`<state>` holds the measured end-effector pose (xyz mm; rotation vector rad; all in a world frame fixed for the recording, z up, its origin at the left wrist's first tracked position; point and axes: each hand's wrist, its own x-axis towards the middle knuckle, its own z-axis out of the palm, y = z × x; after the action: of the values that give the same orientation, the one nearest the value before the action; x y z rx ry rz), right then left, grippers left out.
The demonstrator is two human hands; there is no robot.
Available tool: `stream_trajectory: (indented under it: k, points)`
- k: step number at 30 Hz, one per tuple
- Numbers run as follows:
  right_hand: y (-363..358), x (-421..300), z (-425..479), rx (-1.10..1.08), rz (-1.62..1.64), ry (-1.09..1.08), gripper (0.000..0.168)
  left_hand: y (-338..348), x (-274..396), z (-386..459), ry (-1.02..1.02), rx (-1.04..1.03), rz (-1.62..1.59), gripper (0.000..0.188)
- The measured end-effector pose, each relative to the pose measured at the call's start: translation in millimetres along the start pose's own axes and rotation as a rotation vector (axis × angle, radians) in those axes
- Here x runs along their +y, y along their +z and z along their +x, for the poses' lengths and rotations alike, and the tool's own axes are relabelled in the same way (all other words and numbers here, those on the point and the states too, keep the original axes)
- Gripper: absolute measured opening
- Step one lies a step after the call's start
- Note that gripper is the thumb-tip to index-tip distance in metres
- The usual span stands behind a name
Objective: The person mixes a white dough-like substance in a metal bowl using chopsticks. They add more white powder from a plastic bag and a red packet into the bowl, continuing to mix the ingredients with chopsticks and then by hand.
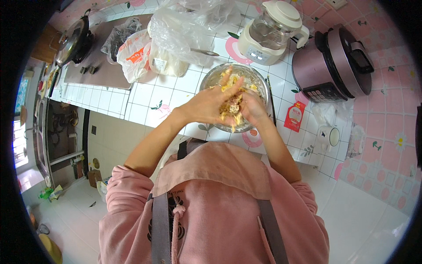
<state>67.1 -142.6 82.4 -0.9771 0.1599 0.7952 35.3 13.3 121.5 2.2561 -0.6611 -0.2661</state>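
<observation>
A round metal mixing bowl [262,79] stands on the tiled counter before me, with crumbly yellow and white dough [234,108] in it and between my hands. Above the bowl, my left hand [207,102] has its fingers spread, with sticky bits of dough clinging to them and a ring on one finger. My right hand [253,107] meets the left at the palm side, its fingers curled against the dough there. How firmly those fingers close is hidden. Part of the bowl's inside is covered by both hands.
Behind the bowl are plastic bags [178,36], a knife-like metal blade [206,52] and a glass kettle [270,33]. To the right stand an electric pressure cooker [329,66], a red packet [294,116] and a mug [328,136]. A lidded pan [74,41] sits on the stove at left.
</observation>
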Motion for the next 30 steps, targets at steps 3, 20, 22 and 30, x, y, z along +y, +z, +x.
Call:
stream_trajectory:
  k: [3, 20, 22, 30]
  points:
    - [8.1, -1.8, -3.4, -0.007, -0.027, 0.010, 0.021, 0.8, 10.7, 1.7, 0.057, -0.088, 0.139, 0.093]
    - [-16.2, -8.5, -20.1, -0.095, -0.094, 0.014, 0.029, 7.5, 0.7, 0.4, -0.009, 0.220, -0.014, 0.095]
    - [-13.5, -10.0, -27.6, -0.242, -0.173, -0.027, 0.029, 8.0, 0.3, 2.4, 0.004, 0.295, 0.085, 0.095]
    - [2.0, -1.6, -27.0, -0.314, -0.711, -0.308, 0.030, 10.3, 9.8, 10.4, -0.060, 0.390, 0.325, 0.094]
